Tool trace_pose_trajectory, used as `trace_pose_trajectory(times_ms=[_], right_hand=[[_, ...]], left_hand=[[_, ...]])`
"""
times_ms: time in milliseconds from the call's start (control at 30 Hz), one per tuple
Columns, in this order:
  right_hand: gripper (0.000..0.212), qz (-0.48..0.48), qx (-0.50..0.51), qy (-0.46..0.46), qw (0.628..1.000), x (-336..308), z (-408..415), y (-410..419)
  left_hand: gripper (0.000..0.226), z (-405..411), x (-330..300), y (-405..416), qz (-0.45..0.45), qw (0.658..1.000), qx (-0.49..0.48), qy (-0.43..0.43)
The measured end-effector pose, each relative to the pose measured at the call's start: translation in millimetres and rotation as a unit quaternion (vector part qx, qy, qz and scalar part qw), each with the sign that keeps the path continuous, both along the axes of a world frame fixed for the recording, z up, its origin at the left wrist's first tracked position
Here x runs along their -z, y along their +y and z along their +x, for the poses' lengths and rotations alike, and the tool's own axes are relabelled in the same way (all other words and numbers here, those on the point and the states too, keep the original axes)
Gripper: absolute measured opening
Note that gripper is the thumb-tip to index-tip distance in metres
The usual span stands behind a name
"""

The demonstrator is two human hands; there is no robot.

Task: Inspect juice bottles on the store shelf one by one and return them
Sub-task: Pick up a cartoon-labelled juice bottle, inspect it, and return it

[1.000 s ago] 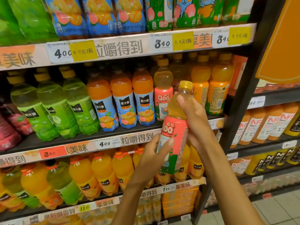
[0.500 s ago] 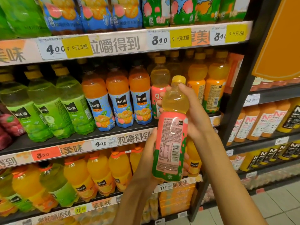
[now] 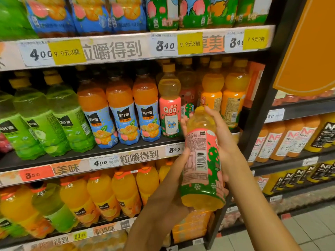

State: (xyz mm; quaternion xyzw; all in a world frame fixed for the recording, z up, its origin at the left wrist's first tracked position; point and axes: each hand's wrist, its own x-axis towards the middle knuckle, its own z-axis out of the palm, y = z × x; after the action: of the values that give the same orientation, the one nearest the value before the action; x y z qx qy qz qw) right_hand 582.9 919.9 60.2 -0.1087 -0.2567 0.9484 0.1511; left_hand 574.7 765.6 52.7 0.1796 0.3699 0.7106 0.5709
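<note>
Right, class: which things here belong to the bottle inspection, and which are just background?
Part of the job:
held pink-label bottle
left hand, gripping its lower part
right hand, gripping near its neck
matching Qoo bottle on the middle shelf

Just background:
green bottles
yellow price tags
floor tiles

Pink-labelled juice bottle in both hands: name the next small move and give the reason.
Probably lift the pink-labelled plastic juice bottle back to the gap beside the matching Qoo bottle on the middle shelf. The left hand and right hand already show its barcode side.
</note>
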Motion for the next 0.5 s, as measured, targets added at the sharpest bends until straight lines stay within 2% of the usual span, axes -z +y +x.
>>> trace_pose_trajectory(times_ms=[100,200,267,333,367,400,433,500], right_hand=[[0.036,0.052,-0.012,-0.041,0.998,2.9,-0.6,2.4],[0.037,0.050,-0.032,-0.082,0.995,1.8,-0.4,-1.7],[0.032,0.059,-0.023,-0.095,0.993,0.5,-1.1,-0.8],[0.029,0.083,-0.004,-0.105,0.991,0.5,-1.4,2.2],[0.029,0.100,0.006,-0.112,0.989,0.9,-2.0,4.2],[0.031,0.109,0.006,-0.111,0.988,0.5,-2.6,5.5],[0.034,0.107,0.007,-0.104,0.989,-0.2,-2.9,7.1],[0.041,0.126,0.029,-0.080,0.988,-2.8,-3.4,12.5]], left_hand=[[0.066,0.7,-8.6,9.7,-0.026,0.996,-0.080,-0.025],[0.050,-2.7,-10.5,17.6,-0.021,0.992,-0.126,0.013],[0.042,-7.2,-5.7,20.3,0.019,0.989,-0.147,0.026],[0.042,-1.8,-3.7,13.6,0.032,0.994,-0.098,0.049],[0.046,0.9,-0.7,9.8,0.034,0.997,-0.063,0.010],[0.054,3.5,2.8,9.9,-0.003,0.998,-0.036,-0.044],[0.058,4.4,5.8,11.0,-0.041,0.998,-0.003,-0.044],[0.055,3.0,17.2,1.0,-0.008,1.000,0.021,0.014]])
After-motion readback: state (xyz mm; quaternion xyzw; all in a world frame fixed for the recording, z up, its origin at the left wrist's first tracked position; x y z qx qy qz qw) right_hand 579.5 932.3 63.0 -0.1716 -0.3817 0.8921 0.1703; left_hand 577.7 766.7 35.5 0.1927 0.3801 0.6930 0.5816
